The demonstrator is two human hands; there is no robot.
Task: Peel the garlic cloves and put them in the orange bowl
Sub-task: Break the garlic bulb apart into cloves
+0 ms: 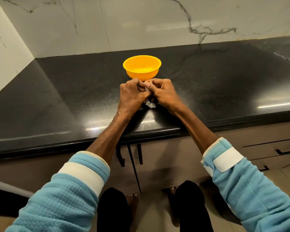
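The orange bowl point(142, 67) stands on the black counter, just beyond my hands. My left hand point(131, 93) and my right hand point(163, 92) are pressed together in front of it, fingers curled. Between their fingertips they pinch a garlic clove point(148, 84), of which only a small pale bit shows. Below the hands lies a little heap of white garlic skins point(150, 104) on the counter. The bowl's inside looks bare from here.
The black stone counter point(74, 97) runs left and right, with a white marble wall point(141, 22) behind it. Its front edge is close to me, above cabinet doors with black handles point(139, 154). My bare feet stand on the floor below.
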